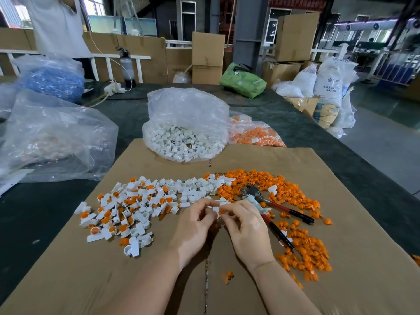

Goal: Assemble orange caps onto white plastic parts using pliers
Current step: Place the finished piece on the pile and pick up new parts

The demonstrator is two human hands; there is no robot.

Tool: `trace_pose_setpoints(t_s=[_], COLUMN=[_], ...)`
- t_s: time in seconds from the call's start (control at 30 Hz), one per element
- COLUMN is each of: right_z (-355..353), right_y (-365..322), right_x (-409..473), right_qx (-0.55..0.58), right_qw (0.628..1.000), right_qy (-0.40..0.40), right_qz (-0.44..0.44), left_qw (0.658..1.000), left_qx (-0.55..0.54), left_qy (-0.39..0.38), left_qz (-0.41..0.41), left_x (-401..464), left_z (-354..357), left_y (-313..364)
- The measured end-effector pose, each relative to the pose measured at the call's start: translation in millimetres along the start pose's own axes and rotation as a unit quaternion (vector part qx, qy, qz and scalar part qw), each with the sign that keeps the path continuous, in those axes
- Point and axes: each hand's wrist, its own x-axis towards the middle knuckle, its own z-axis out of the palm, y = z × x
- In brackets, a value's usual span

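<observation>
My left hand (195, 223) and my right hand (246, 226) meet over the cardboard sheet (341, 280), both pinching one small white plastic part (216, 210) between their fingertips. An orange cap shows at my right fingertips against the part. The pliers (272, 208), with red and black handles, lie on the cardboard just right of my right hand, untouched. Loose orange caps (302, 242) spread to the right. A pile of white parts, many with orange caps fitted (127, 210), lies to the left. Plain white parts (200, 187) sit in the middle.
A clear bag of white parts (181, 142) and a bag of orange caps (254, 135) stand behind the cardboard. Large plastic bags (52, 137) lie at the left. Boxes and sacks stand beyond the dark table. A person stands at the far left.
</observation>
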Motion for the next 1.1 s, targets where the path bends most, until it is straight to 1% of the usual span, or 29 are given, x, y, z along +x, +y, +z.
trace_pose_setpoints(t_s=[0.17, 0.4, 0.6, 0.77, 0.87, 0.97, 1.1], right_z=[0.6, 2.7, 4.2, 3.5, 2.3, 1.2, 0.1], right_y=[0.3, 0.9, 1.1, 1.1, 0.3, -0.4, -0.9], right_x=[-0.3, -2.4, -3.1, -3.6, -3.9, -2.6, -1.1], right_qx=[-0.017, -0.029, -0.045, -0.029, -0.007, 0.020, 0.040], right_qw=[0.999, 0.999, 0.998, 0.999, 1.000, 0.999, 0.999], right_qy=[0.027, 0.042, 0.035, 0.024, 0.021, 0.009, -0.012], right_qz=[-0.006, -0.002, -0.003, -0.022, -0.017, -0.027, -0.026], left_qw=[1.000, 0.999, 0.998, 0.999, 0.998, 0.993, 0.990], left_qx=[0.002, 0.011, -0.041, -0.024, -0.056, -0.114, -0.136], left_qy=[0.007, 0.029, 0.035, 0.047, 0.038, 0.018, 0.010], left_qz=[0.006, 0.012, -0.008, 0.002, -0.018, -0.030, -0.041], left_x=[0.4, 0.6, 0.7, 0.3, 0.9, 1.2, 1.7], left_z=[0.5, 2.2, 3.9, 0.3, -0.7, -2.3, -3.6], left_y=[-0.6, -3.2, -1.8, -4.3, -5.4, -6.5, -7.9])
